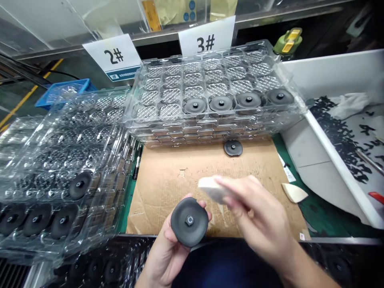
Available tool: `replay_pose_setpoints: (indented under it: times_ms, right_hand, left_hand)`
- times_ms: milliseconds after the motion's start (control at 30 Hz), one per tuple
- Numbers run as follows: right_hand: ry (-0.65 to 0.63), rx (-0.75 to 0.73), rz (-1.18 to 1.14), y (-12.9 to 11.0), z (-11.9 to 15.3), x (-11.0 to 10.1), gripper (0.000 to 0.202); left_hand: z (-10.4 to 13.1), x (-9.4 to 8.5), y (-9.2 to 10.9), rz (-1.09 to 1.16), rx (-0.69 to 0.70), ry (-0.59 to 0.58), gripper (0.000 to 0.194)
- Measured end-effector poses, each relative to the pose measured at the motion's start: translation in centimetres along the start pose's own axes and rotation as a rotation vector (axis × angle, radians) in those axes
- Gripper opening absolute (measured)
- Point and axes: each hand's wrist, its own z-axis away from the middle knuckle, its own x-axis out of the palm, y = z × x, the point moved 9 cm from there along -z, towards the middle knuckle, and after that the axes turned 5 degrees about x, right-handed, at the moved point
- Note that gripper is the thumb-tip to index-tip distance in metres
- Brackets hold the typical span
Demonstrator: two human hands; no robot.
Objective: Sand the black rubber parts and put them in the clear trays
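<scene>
My left hand (171,248) holds a round black plastic cap (192,232) from below, its dished face and small central hub turned up. Pinched between the thumb and fingers of my right hand (261,216) is a whitish sponge pad (211,188), slightly blurred. The pad hovers just above and to the right of the cap, apart from it. Another black cap (233,148) lies on the cardboard sheet (168,164) under the front edge of the clear tray stack (210,128). The top tray's front row holds several similar caps.
More clear trays (99,192) with black caps stand at left. A white bin (336,160) with many black scraps (339,132) is at right, near a cream wedge-shaped pad (294,193). Behind are "2#" (114,56) and "3#" (207,38) signs and a green bottle (288,42).
</scene>
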Motion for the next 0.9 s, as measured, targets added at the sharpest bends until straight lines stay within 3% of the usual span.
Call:
replay_pose_setpoints:
  times_ms: [67,100,233,400,567,700,800,900]
  right_hand:
    - [-0.089,-0.160,-0.028,-3.3,-0.6,0.3,0.035]
    - [-0.159,-0.165,-0.007,-3.8,-0.8,0.9,0.033]
    - [-0.295,-0.009,0.159,-2.3,-0.5,2.8,0.036]
    - [-0.120,-0.122,0.056,-3.9,1.2,2.1,0.038]
    - [-0.228,-0.013,0.003,-3.3,1.2,2.3,0.031]
    - [-0.108,-0.060,0.024,-3.8,0.9,1.3,0.033]
    - [-0.170,-0.067,0.002,-3.8,1.4,1.9,0.032]
    - [-0.191,0.000,-0.011,-3.0,1.3,1.8,0.030]
  left_hand:
    - [0.1,-0.7,0.1,-0.038,0.043,0.051,0.056]
    - [0.2,-1.3,0.3,-0.060,0.073,0.095,0.057]
    - [0.7,-3.2,0.9,-0.110,0.176,0.238,0.062]
    - [0.7,-1.9,2.0,-0.146,0.282,0.201,0.061]
    - [0.6,-0.5,2.8,-0.127,0.347,0.115,0.056]
    - [0.9,-0.5,3.4,-0.138,0.394,0.126,0.052]
    - [0.9,0.0,3.4,-0.126,0.382,0.074,0.057]
    - [1.0,-0.2,3.5,-0.135,0.405,0.108,0.056]
